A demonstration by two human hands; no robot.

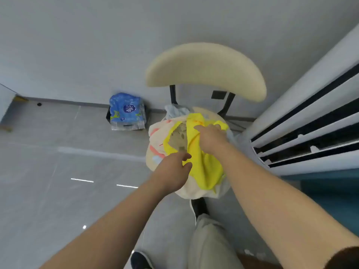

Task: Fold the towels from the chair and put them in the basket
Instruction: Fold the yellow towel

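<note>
Towels (196, 189) lie in a loose heap on the seat of a chair (206, 68), just right of the frame's middle. Uppermost is a yellow towel (206, 167) with a greyish printed patch. It spreads over a cream towel (157, 136) with pink stripes that hangs off the seat's near edge. A pale blue towel (176, 110) pokes out at the far side of the heap, below the chair's cream backrest.

Both bare arms reach in from the bottom of the frame. The left hand (172, 169) sits at the heap's left side, thumb and fingers curled to pinch the yellow towel's edge. The right hand (211, 138) rests higher on the heap, its fingers bent down into a bunched fold of the same towel and gripping it.

On the grey tiled floor (58, 181), left of the chair and against the wall, stands a pack of bottles (126, 111) in blue wrap. A white slatted unit (310, 123) fills the right edge. At the bottom are a leg (209, 241) in light trousers and a dark shoe (139, 261).
</note>
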